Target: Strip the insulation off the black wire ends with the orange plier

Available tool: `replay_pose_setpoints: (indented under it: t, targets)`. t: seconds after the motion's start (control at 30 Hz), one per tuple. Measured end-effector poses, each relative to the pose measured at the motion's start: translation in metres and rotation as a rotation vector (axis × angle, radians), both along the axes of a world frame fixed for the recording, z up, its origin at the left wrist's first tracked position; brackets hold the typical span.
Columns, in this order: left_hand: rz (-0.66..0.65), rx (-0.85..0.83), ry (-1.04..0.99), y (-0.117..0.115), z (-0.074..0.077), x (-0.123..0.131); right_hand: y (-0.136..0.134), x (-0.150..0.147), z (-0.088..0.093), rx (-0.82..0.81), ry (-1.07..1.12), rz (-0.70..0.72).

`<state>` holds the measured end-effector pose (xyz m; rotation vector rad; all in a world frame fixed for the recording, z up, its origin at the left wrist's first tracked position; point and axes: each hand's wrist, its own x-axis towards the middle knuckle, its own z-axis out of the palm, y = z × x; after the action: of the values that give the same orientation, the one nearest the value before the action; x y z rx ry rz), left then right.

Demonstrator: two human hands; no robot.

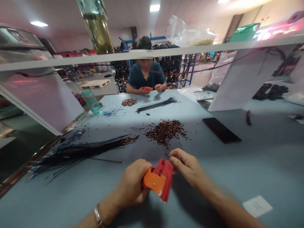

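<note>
Two hands of mine meet low over the blue table. My left hand is wrapped tight around the tool, a red body with an orange face, held tilted just above the table in front of me. My right hand has its fingers drawn narrow together, their tips at the tool's upper right corner. A thin dark wire end pokes out just beside them, and I cannot tell whether I pinch it. Beyond the tool lies a pile of small copper-and-black bits. To its left a bundle of long black wires fans across the table. A phone lies flat to the right, well apart from my hands, and a paper slip sits nearer me. Across the table a co-worker sits with both hands together at the far edge.
</note>
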<state>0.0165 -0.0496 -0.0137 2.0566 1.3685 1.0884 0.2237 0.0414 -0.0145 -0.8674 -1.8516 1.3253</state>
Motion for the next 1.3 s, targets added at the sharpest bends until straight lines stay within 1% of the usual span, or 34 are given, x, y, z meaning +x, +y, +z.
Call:
replay_pose_setpoints:
  t: [0.07,0.13,0.23,0.3,0.57,0.73,1.03,1.17,1.3]
  targets:
    - [-0.040,0.102,0.238,0.001,-0.003,0.002,-0.002,-0.002,0.000,-0.090,0.052,0.049]
    - [-0.040,0.176,0.390,0.003,-0.005,0.004,-0.005,-0.004,0.001,-0.179,0.089,0.087]
    - [0.000,0.261,0.464,0.004,-0.008,0.005,-0.011,-0.007,0.003,-0.346,0.124,0.140]
    - [0.024,0.282,0.489,0.005,-0.009,0.005,-0.014,-0.008,0.005,-0.400,0.120,0.172]
    - [0.042,0.277,0.521,0.005,-0.012,0.003,-0.018,-0.011,0.003,-0.305,0.075,0.245]
    - [0.049,0.279,0.517,0.003,-0.011,0.003,-0.018,-0.012,0.002,-0.217,0.065,0.246]
    - [0.053,0.243,0.505,0.004,-0.011,0.003,-0.017,-0.011,-0.006,-0.128,0.071,0.250]
    - [0.078,0.237,0.516,0.004,-0.011,0.005,-0.018,-0.013,-0.005,-0.136,0.076,0.245]
    - [0.104,0.270,0.558,0.003,-0.010,0.007,-0.019,-0.014,-0.003,-0.191,0.097,0.252]
